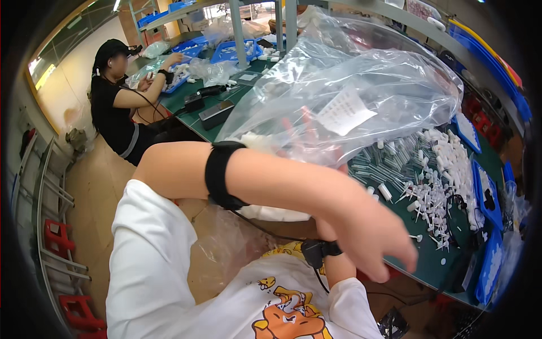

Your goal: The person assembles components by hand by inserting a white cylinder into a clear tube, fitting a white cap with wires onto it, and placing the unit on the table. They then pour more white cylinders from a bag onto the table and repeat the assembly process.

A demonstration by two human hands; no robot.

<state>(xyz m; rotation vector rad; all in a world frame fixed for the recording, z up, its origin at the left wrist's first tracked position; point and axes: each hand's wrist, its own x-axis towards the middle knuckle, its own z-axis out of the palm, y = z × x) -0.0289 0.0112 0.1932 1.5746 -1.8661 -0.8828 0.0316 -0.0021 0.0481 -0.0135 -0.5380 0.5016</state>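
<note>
My left arm, with a black band near the elbow, reaches across to the right. My left hand (370, 243) hangs over the front table edge, slightly blurred; thumb and fingers are apart, with nothing visible between them. My right forearm (339, 266), with a black strap at the wrist, passes beneath the left one. Reddish finger shapes show dimly through a large clear plastic bag (389, 85), which has a white paper label (345, 110). My right hand's grip is hidden. Beside the bag lie clear glass tubes (387, 161) and white dropper caps (432, 209) in a loose pile.
Blue trays (488, 195) stand along the table's right edge. A grey metal shelf post (237, 34) rises at the back. Across the green table (403, 263), a seated person (116, 96) handles small white parts. Red stools (59, 237) stand at the left. Cables hang near my wrists.
</note>
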